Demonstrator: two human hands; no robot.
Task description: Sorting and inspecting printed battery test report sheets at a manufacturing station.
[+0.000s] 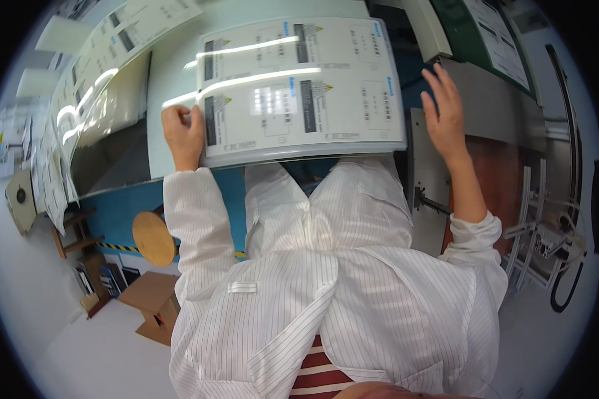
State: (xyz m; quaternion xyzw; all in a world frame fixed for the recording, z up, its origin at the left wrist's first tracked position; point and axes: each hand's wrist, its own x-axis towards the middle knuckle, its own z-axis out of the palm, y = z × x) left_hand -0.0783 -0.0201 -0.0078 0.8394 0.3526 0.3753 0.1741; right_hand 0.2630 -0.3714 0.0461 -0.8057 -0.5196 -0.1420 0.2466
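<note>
Head view: I watch the left hand point(184, 136) sit just beside the left edge of the white printed sheets point(343, 90), which lie flat along the near edge of the desk point(170, 80), toward its right corner. That forearm points almost straight away from the wearer's body, its striped sleeve down to the wrist, the back of the hand up. Its fingers are curled in, thumb close to the index; from my end I cannot tell whether they pinch the sheets' border. The right hand point(446, 116) hangs past the desk's right edge, clear of the sheets, its fingers loosely spread, thumb apart and nothing held. Its forearm is bare to the bunched sleeve and slants forward and inward. Glossy sheets point(110, 100) curve along the desk's left side.
</note>
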